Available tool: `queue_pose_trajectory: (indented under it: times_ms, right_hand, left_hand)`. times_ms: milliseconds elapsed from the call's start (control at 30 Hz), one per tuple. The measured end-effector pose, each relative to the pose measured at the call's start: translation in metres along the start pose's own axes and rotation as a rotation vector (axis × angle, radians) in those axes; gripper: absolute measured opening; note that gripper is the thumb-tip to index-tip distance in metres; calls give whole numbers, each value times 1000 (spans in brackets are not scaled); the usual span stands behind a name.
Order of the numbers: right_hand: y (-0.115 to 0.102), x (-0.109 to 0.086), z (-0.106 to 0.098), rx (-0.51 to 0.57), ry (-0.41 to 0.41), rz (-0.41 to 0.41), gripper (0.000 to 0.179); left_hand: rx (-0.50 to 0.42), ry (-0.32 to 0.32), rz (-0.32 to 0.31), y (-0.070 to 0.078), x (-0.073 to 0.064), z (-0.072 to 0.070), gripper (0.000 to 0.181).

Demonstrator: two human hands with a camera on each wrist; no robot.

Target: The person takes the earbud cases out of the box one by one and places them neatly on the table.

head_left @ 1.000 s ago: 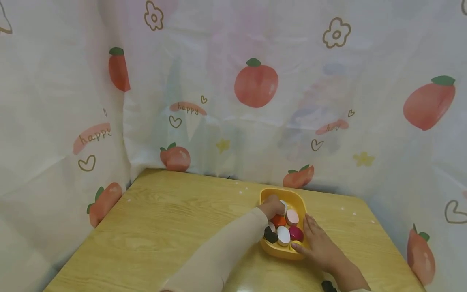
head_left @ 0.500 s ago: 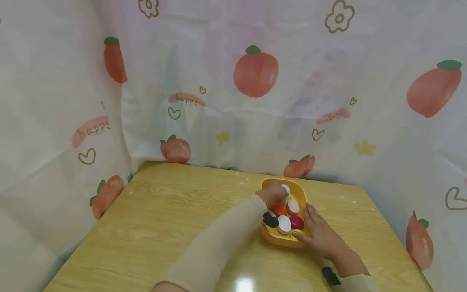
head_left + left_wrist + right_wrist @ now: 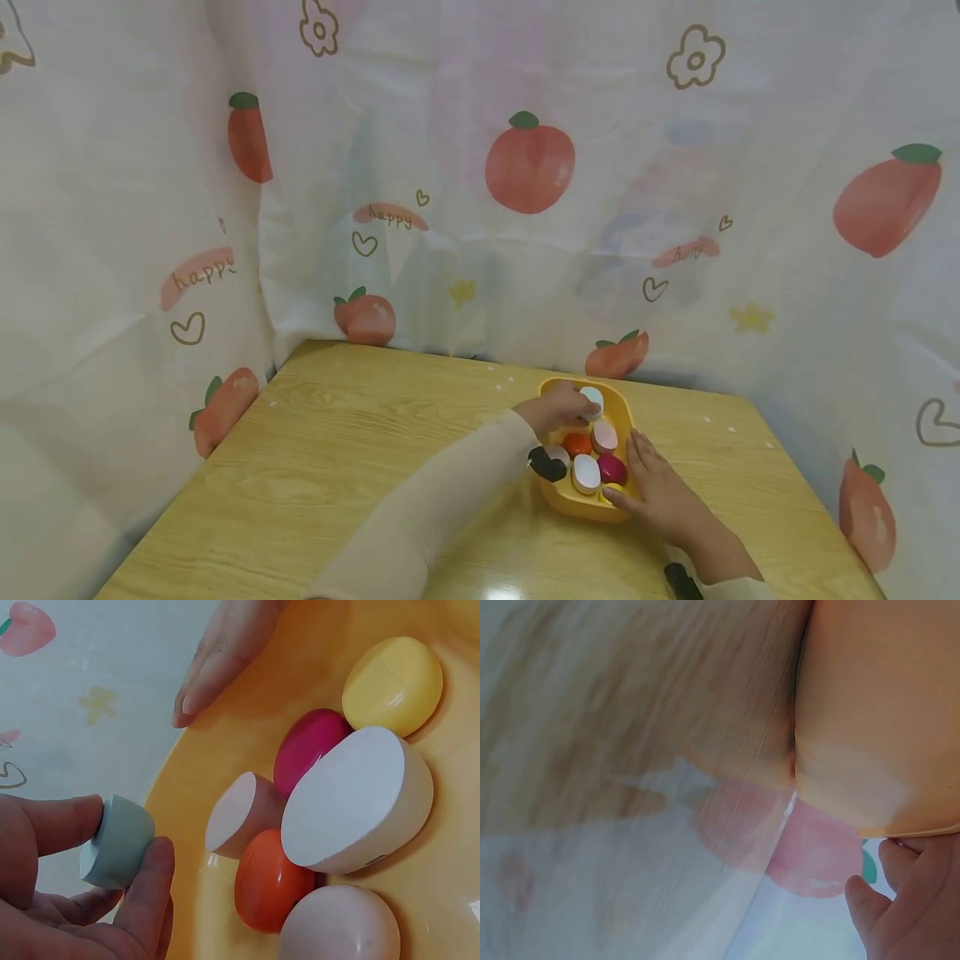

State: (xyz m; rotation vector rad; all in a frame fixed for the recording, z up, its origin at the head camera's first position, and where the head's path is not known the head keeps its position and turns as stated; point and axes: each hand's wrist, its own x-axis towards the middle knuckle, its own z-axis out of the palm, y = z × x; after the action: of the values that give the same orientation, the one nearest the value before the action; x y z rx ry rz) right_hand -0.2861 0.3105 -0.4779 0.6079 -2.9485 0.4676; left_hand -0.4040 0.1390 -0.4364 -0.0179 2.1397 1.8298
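My left hand point(image 3: 558, 408) pinches a pale blue toy egg half point(image 3: 120, 844) between thumb and fingers, over the far part of a yellow tray point(image 3: 588, 507). Below it in the tray lie an orange egg piece point(image 3: 274, 881), a pale pink half point(image 3: 240, 814), a larger white half point(image 3: 349, 799), a magenta piece point(image 3: 307, 746), a yellow piece point(image 3: 394, 686) and a pinkish-white piece point(image 3: 341, 926). My right hand point(image 3: 667, 504) rests along the tray's right side, its fingers straight, with the thumb at the near end. The right wrist view shows fingertips at the tray's rim.
The tray stands on a wood-grain table point(image 3: 337, 442), right of its middle. A white fruit-print curtain point(image 3: 450, 250) surrounds the back and sides. Dark wrist-camera parts point(image 3: 547, 465) hang by the left wrist, partly covering the tray's left edge.
My left hand has drawn the pale blue egg half up from the tray's far end, so more of it shows. The right hand stays at the tray's side. The head view shifts slightly.
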Motion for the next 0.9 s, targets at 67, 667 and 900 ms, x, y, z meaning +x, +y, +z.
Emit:
queue_pose_trajectory:
  times_ms: [67,667,900]
  right_hand:
    - [0,0,0,4,-5,2,95]
    - [-5,-3,-2,-9,-7,10,93]
    - [-2,-3,-1,-6,-13,21,94]
  left_hand:
    - [3,-6,3,0,0,-2,26]
    - [-84,-239,110,-5,5,-43,30]
    - [-111,-234,92,-12,-1,-57,34]
